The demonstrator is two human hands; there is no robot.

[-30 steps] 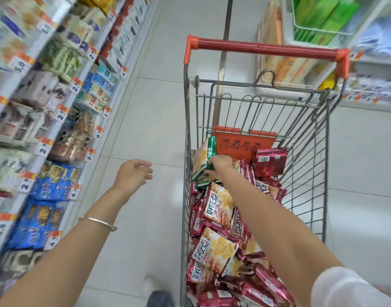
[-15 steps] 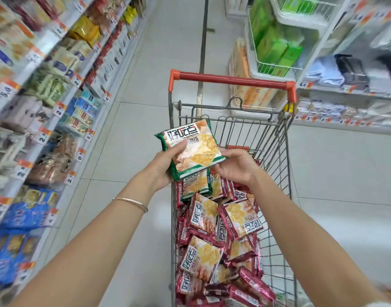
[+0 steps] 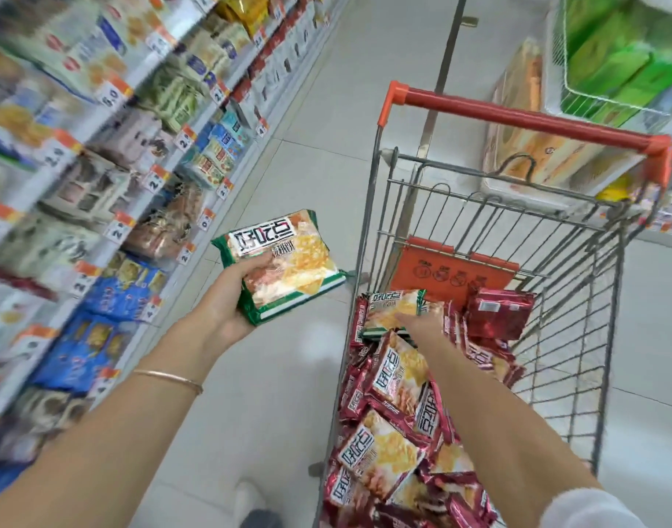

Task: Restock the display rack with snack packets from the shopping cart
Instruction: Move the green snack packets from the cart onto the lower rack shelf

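Observation:
My left hand (image 3: 227, 299) holds a green-edged snack packet (image 3: 284, 261) flat over the aisle floor, just left of the shopping cart (image 3: 368, 207). My right hand (image 3: 422, 322) reaches down into the cart and lies on a second green-edged packet (image 3: 387, 310) on top of the pile; it is blurred, so its grip is unclear. Below it the cart holds several red snack packets (image 3: 380, 451). The display rack (image 3: 109, 154) runs along the left, full of packets with orange price tags.
The cart's red handle (image 3: 517, 116) is at its far end, and an orange child-seat flap (image 3: 452, 272) stands inside. Shelving with green packs (image 3: 612, 62) and boxes stands at the right. Tiled aisle floor (image 3: 326, 108) stretches ahead. My shoe (image 3: 250, 501) shows below.
The right hand picked a green packet out of the cart and passed it to the left hand. The left hand has carried it left, and the right hand has gone back into the cart.

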